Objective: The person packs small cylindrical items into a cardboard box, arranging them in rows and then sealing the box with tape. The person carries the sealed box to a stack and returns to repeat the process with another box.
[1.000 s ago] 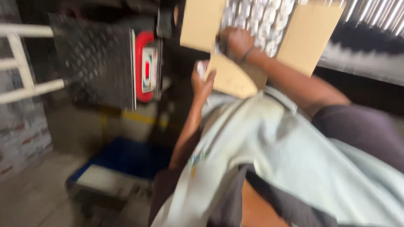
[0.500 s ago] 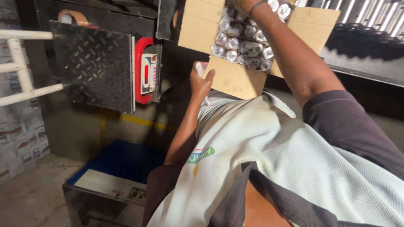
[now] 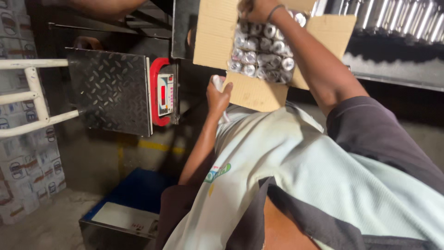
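At twelve o'clock, the right hand (image 3: pixel 256 8) has stayed inside the open cardboard box (image 3: pixel 217 34), fingers curled over the shiny cans (image 3: pixel 263 53) packed in rows, where a second ago it was just reaching them. At the box's seven o'clock flap, the left hand (image 3: pixel 218 95) still clutches a white cloth (image 3: pixel 217 82).

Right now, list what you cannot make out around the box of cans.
- Right hand: fingers cut off by the top edge, head view; grip on the cans unclear.
- White thing in left hand: mostly covered by its fingers; kind unclear.
- Scale display: digits too small, head view.
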